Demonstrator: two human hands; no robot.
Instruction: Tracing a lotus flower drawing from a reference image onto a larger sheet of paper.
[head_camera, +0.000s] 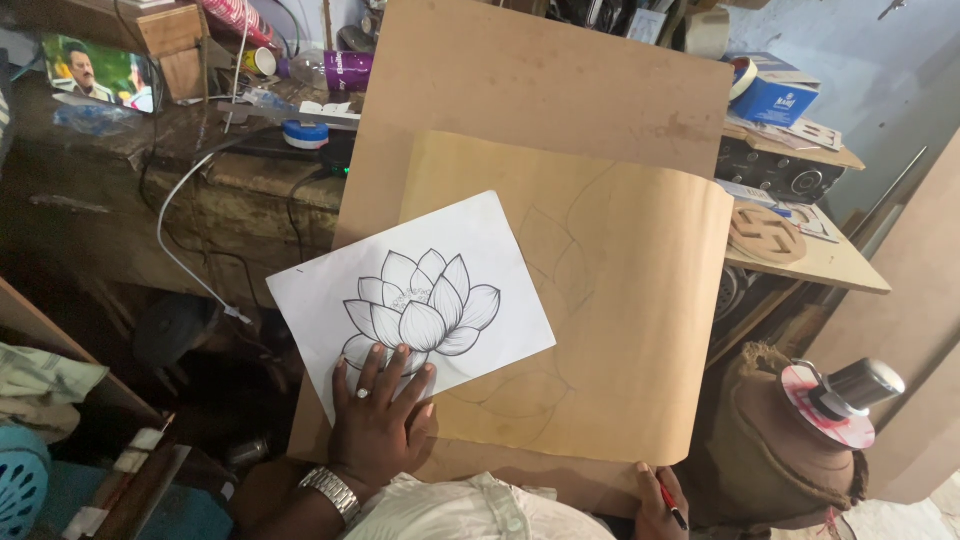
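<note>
We see left hand (380, 415) flat, fingers spread, pressing white paper sheet with black lotus drawing (410, 300) onto tan paper sheet (620, 330) over brown fibreboard panel (540, 80). Right hand (660, 500) closed around red pencil (672, 505) at panel's lower edge.

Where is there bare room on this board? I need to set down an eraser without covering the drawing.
The brown paper is bare right of the white lotus sheet, apart from faint pencil lines. The board is bare above the paper. The workbench behind is crowded, and the left hand covers the sheet's lower edge.
</note>
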